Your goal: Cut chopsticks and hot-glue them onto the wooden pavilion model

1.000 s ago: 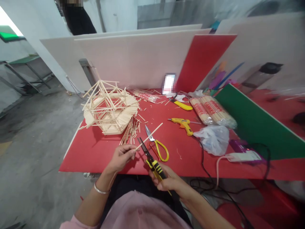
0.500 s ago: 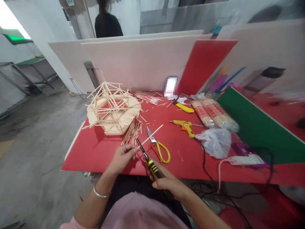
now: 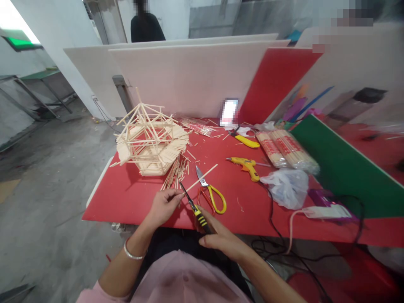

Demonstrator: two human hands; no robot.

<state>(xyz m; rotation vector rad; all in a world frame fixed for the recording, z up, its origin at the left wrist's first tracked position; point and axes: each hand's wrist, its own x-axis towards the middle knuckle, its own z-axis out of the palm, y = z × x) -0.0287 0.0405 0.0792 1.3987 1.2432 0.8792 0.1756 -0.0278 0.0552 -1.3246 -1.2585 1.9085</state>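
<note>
My left hand (image 3: 166, 206) pinches the near end of a thin wooden stick (image 3: 205, 174) that slants up to the right. My right hand (image 3: 217, 237) is wrapped round the handles of black-and-yellow hand cutters (image 3: 199, 216). Their narrow metal jaws cross the stick close to my left fingertips; whether they are closed on it I cannot tell. Just beyond lie scissors (image 3: 217, 200) with red and yellow handles. A many-sided frame of glued sticks (image 3: 151, 143) stands at the table's left, with a pile of loose sticks (image 3: 174, 173) by its foot.
On the red tabletop (image 3: 120, 202) lie a yellow glue gun (image 3: 244, 164), a yellow-handled tool (image 3: 248, 141), bagged stick bundles (image 3: 287, 149) and a crumpled plastic bag (image 3: 287, 187). A phone (image 3: 229, 112) leans at the back. Black cables (image 3: 271, 210) run off the front edge. A person (image 3: 147, 27) is beyond the boards.
The view has shifted slightly. Both hands keep their holds on the stick and the cutters, with the jaws still across the stick near my left fingers.
</note>
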